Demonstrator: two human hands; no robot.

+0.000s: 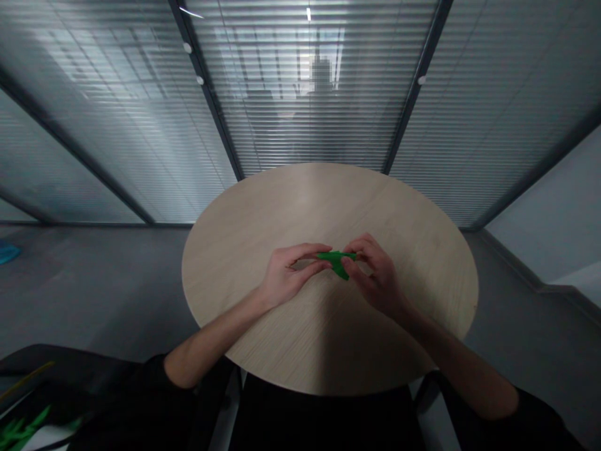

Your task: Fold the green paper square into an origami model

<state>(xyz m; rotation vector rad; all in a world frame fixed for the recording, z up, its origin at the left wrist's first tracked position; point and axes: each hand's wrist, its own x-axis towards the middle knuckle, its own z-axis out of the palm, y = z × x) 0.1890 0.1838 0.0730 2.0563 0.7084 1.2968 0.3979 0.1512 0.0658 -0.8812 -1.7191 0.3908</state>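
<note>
Above the middle of the round wooden table [263, 219], both hands hold one small bright green piece [339, 263]. It looks thin and folded, with a pointed part hanging down; its exact kind I cannot make out. My left hand [293, 272] pinches its left end between thumb and fingers. On the opposite end, my right hand [375, 275] grips it, the thumb pressed on the front and the fingers curled behind. Fingertips of the right hand cover part of the piece.
At the lower left, a dark chair or bag [70, 363] carries green leaf-like pieces [23, 429] and something white. A blue object [7, 252] lies on the grey floor at the far left. Glass partitions with blinds [305, 125] stand behind the table.
</note>
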